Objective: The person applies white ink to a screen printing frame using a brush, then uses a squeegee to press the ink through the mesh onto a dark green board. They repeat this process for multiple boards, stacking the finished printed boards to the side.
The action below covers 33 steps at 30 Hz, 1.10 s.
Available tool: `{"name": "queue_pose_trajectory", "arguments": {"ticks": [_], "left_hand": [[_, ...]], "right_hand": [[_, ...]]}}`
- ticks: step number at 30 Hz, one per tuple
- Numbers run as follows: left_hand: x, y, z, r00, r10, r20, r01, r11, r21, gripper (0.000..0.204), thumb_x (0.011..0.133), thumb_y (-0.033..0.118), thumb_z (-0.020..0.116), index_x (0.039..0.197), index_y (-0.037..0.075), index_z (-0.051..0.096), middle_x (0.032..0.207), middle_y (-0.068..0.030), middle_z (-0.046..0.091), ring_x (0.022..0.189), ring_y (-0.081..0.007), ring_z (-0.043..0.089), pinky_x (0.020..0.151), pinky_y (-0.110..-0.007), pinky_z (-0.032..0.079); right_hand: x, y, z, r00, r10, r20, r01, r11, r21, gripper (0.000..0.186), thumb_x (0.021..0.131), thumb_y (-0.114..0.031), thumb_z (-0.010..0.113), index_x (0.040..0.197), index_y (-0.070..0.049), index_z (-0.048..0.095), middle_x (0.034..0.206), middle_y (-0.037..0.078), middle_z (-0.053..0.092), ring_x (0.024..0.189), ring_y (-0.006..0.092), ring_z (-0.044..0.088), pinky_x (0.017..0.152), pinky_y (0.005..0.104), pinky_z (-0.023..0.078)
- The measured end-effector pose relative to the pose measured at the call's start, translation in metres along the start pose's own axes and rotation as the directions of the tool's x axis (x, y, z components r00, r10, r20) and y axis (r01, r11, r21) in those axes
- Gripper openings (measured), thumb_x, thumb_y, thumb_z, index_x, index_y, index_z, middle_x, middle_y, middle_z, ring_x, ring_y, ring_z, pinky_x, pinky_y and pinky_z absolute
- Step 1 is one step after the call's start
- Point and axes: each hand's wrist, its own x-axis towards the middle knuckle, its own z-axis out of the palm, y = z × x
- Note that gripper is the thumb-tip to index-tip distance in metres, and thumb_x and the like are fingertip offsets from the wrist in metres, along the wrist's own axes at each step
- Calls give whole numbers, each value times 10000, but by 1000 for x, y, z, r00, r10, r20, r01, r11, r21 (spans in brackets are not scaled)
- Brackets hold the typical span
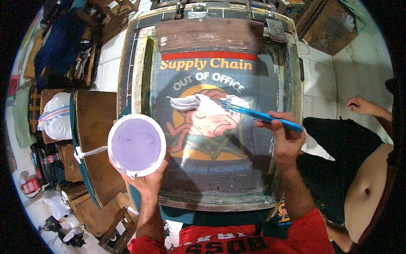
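My left hand is wrapped round a white tub of smooth lavender ink, held over the left side of a screen-printing frame. In my right hand is a long, narrow blue spatula, slanting left over the mesh. Its tip lies at a thick streak of whitish ink, which spreads across the middle of the screen. A coloured cartoon print with lettering shows beneath the mesh. At the screen's far end rests a wide wooden squeegee with a red blade.
Metal clamps hold the frame's far edge. Brown boards and a white bundle stand at the left. To the right is another person in dark shorts, one hand near the table. A wooden cabinet stands at the far right.
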Motion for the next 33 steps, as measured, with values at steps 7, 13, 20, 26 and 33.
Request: {"name": "queue_pose_trajectory", "arguments": {"ticks": [7,13,20,26,33], "left_hand": [[-3,-8,-13,999,21,-35,-18,996,92,721,611,174,988,1223,-34,669,1144,-114,745,1051,-216,703,987,-389,539],[-2,-18,-16,986,-160,53,167,969,-181,1058,586,213,996,1428,-21,400,1314,-166,605,1209,-261,608,1074,-416,469],[30,4,-2,989,50,141,-25,984,-174,1134,521,268,1018,1440,-48,435,1389,-224,538,1298,-357,535,1122,-468,408],[57,39,7,871,272,410,-382,899,215,1115,472,158,978,1451,25,461,1472,-201,504,1371,-412,452,1125,-532,355],[31,80,38,825,437,358,-436,896,-89,1063,552,247,963,1437,-18,436,1414,-245,510,1344,-420,465,1124,-542,352]], "right_hand": [[12,15,50,968,-186,171,198,978,-60,147,980,2,672,1117,29,718,1057,131,710,992,182,680,890,286,531],[12,10,2,988,-78,134,72,996,51,162,937,60,672,1096,57,701,1023,173,698,886,285,737,857,399,608],[7,-2,-67,995,-77,59,81,994,-80,256,996,-162,700,1093,74,673,946,137,671,866,313,749,778,457,644],[16,-47,-68,985,-172,-10,172,979,114,352,981,-282,726,1065,53,661,876,109,649,824,304,744,736,437,640],[27,-87,-36,924,-186,334,230,968,-98,271,923,-248,792,1036,-7,739,925,116,708,819,248,692,740,360,556]]}}
